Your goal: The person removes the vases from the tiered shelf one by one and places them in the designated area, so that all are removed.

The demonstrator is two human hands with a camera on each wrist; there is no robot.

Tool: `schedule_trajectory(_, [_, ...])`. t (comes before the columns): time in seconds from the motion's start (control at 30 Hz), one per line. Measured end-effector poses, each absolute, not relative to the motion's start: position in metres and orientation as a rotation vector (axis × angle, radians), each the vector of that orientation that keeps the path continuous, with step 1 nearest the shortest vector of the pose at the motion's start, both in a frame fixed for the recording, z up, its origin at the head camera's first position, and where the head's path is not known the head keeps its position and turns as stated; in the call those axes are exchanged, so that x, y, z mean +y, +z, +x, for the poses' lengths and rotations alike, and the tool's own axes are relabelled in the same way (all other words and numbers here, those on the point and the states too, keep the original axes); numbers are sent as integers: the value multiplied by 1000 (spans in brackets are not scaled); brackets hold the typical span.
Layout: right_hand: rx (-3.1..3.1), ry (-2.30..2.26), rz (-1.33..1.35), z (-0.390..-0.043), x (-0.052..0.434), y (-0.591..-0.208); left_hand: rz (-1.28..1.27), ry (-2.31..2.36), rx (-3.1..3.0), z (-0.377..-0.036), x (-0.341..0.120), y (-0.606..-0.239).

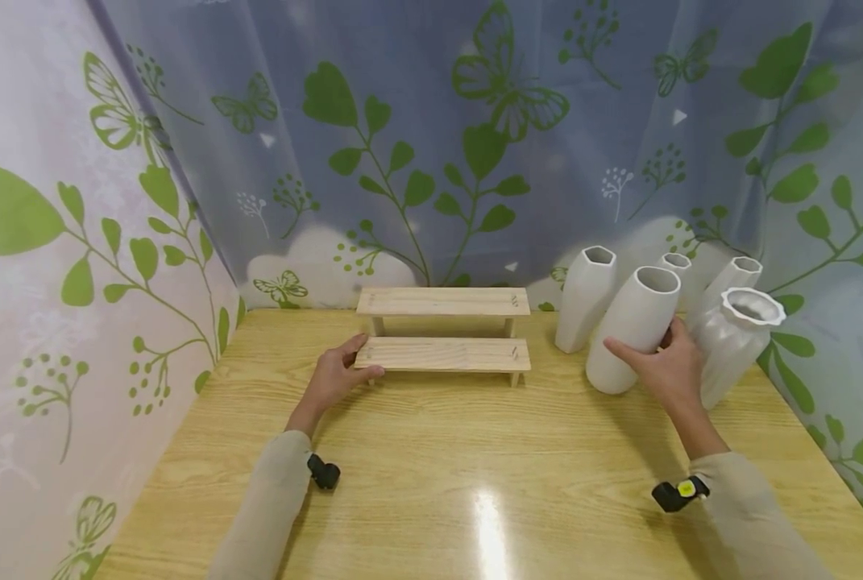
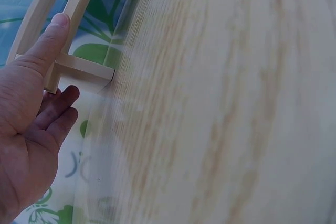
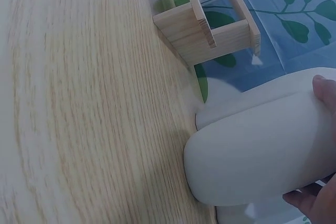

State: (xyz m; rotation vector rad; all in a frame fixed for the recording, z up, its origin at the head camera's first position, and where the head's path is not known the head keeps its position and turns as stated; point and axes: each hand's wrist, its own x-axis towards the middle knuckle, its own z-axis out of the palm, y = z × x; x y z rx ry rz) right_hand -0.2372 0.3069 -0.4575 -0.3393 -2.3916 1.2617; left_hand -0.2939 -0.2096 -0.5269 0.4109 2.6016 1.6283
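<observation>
A two-step wooden display stand (image 1: 441, 354) stands near the back of the table. My left hand (image 1: 337, 372) holds the left end of its lower step. In the left wrist view, the thumb (image 2: 52, 35) lies along the board and the fingers curl below it. On the right, my right hand (image 1: 666, 366) grips a smooth white vase (image 1: 630, 330) around its side, the thumb in front. The right wrist view shows this vase (image 3: 257, 145) with its base at the tabletop; whether it is lifted, I cannot tell.
Several other white vases surround the held one: a faceted vase (image 1: 586, 300) to its left, a ruffled-rim vase (image 1: 736, 342) to its right, and narrower ones behind. The wooden table (image 1: 431, 467) meets a leaf-and-butterfly patterned curtain (image 1: 416, 145) at the back and sides.
</observation>
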Motion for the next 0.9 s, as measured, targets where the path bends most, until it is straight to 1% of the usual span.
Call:
schedule_trajectory(0.17, [-2401,1257,-330,-237,306,-457,419,1610,2604,-294,-209,-523])
schedule_trajectory(0.43, [-2423,1250,-285,-235,308,-458,429,1621,2552,-282,-202,-498])
schedule_trajectory(0.67, [-2396,1367,-230,-229,307,-451,411,1617,2564,-293,-207,-514])
schedule_trajectory(0.8, [-2352,1406,-206,-219,305,-439,418,1631,2572,-296,-209,-520])
schedule_trajectory(0.9, [-2338,1391,-237,-209,302,-429,426,1634,2573,-296,-209,-519])
